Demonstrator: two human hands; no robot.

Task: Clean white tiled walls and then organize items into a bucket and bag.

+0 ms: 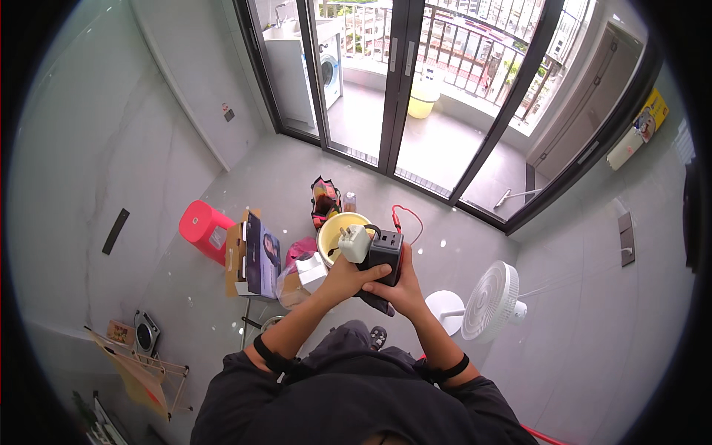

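In front of my body, both hands are closed around a bundle of chargers. A white plug charger (354,243) with metal prongs pointing up-left sits at the fingers of my left hand (345,283). My left thumb lies across a dark grey charger block (388,248), which has ports on its top face. Around that block's right side wraps my right hand (405,288). A red cable (420,222) with a red plug loops out beyond the block. Below the hands hangs a dark item (377,302), mostly covered; its kind I cannot make out.
Beyond the hands stands a yellow basin (326,243), beside a colourful bag (325,200). To the left are an open carton (262,256) and a red stool (204,228). A white fan (491,300) stands close on my right. Sliding glass doors (404,89) lead to a balcony.
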